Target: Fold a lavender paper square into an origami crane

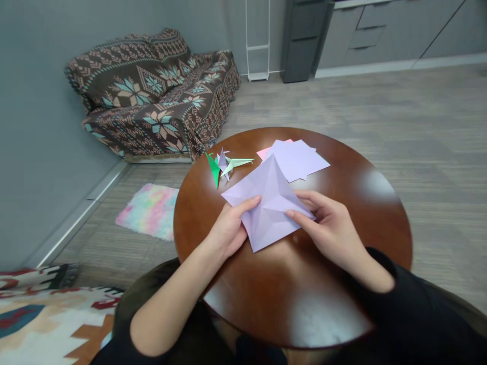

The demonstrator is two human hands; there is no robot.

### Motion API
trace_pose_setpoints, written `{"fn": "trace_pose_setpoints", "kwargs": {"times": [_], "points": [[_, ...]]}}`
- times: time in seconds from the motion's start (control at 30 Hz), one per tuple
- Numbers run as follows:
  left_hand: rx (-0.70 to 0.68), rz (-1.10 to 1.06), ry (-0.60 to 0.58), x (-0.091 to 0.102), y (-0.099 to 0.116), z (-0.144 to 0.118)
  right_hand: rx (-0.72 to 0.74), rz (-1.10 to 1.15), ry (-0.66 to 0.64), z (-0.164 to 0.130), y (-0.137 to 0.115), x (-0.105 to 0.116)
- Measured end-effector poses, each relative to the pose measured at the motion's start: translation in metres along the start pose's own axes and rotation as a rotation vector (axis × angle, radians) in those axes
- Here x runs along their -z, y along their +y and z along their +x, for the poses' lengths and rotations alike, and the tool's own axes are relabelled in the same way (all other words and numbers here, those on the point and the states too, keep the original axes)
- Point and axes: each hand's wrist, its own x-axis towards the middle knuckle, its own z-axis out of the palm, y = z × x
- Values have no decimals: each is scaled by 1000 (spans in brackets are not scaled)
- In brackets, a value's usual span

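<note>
Both hands hold one creased lilac sheet of paper [268, 203] over the middle of the round brown table [365, 203]. The left hand [228, 230] pinches the sheet's left side, its fingers [249, 204] closed on top of the paper with the thumb beneath. The right hand [329, 228] grips the right side, its fingers [299, 217] pressed together on the paper near the lower right edge. The sheet shows diagonal folds and lifts to a peak at its far corner. Toward the far edge of the table lies a stack of flat lilac sheets [299, 159] with a pink one [263, 152] under it. Near the far left edge sit small folded paper cranes [224, 165] in green, lilac and pale green. No writing or labels can be read anywhere.
</note>
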Motion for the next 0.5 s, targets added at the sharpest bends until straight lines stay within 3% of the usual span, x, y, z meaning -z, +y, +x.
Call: {"fn": "trace_pose_setpoints", "kwargs": {"times": [0.27,0.5], "points": [[-6,34,-31,1,0,-3,-36,22,-20,-2,-2,-2],[-69,-19,91,-2,-3,-1,-22,145,79,-1,-5,-8]]}}
